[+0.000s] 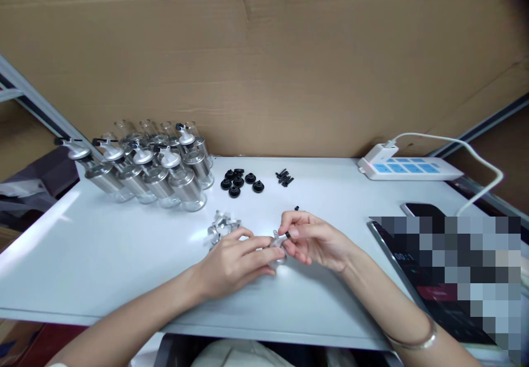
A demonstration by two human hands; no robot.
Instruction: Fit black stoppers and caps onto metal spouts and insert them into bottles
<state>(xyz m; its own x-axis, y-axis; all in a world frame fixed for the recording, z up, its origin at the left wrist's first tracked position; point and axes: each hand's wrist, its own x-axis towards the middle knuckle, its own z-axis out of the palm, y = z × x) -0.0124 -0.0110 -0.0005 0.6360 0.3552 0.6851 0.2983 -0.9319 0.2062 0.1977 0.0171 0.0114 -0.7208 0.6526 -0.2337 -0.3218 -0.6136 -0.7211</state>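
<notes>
Work position: the small silver-grey pour spout [276, 242] is between both hands, just above or on the smooth white tabletop [103, 257] near its front edge (contact with the surface cannot be confirmed). The left hand [233, 259] has its fingers closed around the spout from the side; its thumb is hidden. The right hand [312, 238] has thumb and forefinger pinched at the small black end piece [288, 235] at the spout's outer end, remaining fingers loosely curled.

Step in hand, as judged: seating the black piece on the spout.

1. Brace the spout with the left fingers low on its body, so that the push of the right hand does not tilt it.
2. Align the black piece with the spout's axis before applying force; a skewed start may pinch or bend it.
3. Press with the thumb pad in short, even strokes. Avoid squeezing the thin end sideways.
4. Compare with the silver-grey, black-tipped pourers [170, 156] on the clear glass bottles with metal sleeves [157, 185] at the left.
5. Take care around the loose silver-grey parts [223, 225] beside the left hand and the single tiny black part [296, 208] just beyond the right fingers; a stray knuckle could scatter them
</notes>
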